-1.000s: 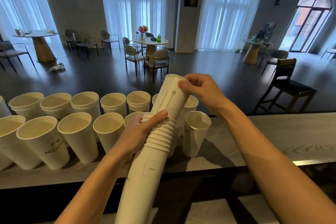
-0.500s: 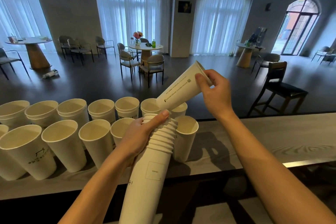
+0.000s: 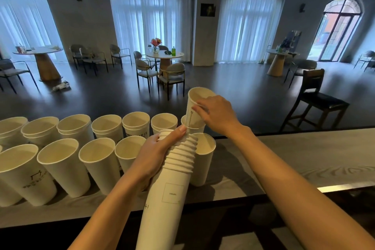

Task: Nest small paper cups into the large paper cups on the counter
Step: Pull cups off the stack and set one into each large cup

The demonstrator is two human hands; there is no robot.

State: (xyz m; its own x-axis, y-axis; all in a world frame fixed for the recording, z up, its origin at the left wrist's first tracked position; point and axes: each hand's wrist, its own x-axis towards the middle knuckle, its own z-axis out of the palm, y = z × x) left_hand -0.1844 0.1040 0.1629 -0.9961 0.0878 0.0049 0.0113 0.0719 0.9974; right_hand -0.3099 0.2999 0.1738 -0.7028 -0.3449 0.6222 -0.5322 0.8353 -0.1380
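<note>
My left hand (image 3: pixel 157 155) grips a long stack of small paper cups (image 3: pixel 172 180), tilted with its ribbed rims pointing up and away. My right hand (image 3: pixel 218 115) holds a single small paper cup (image 3: pixel 193 107) upright by its side, its base lowered into the mouth of a large cup (image 3: pixel 193 128) in the back row. Several large white paper cups stand in two rows on the grey counter (image 3: pixel 294 158); back-row cups such as one (image 3: pixel 136 126) hold a nested cup, while the front-row cup (image 3: pixel 204 156) beside the stack looks empty.
The counter runs right with bare wood-grain surface; its far edge drops to a dark floor. A dark bar stool (image 3: pixel 316 99) stands beyond the counter at right. Tables and chairs fill the room behind.
My right hand has pulled one small cup off the stack, turned it upright and brought it down into a back-row large cup. My left hand keeps holding the stack.
</note>
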